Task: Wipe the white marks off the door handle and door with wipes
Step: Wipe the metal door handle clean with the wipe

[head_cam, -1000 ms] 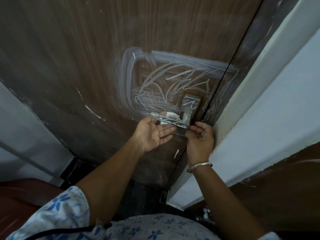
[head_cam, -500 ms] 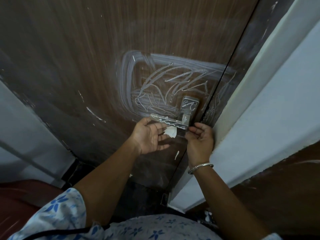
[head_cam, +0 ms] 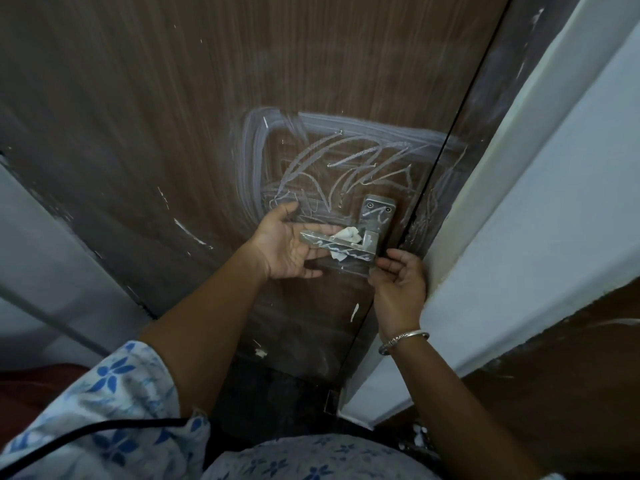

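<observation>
Plainly, white scribbles (head_cam: 346,161) streak the metal door handle (head_cam: 317,237).

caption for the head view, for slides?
Left hand presses a wipe behind the marked door handle, right hand beside its pivot end; white scribbles on the door.

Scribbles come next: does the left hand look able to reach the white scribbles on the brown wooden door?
Likely yes: the left hand lies just below the white scribbles, nothing between.

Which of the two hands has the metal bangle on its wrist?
The right hand, by the door edge, wears the bangle; the left hand, behind the door handle with the wipe, has a bare wrist.
</observation>
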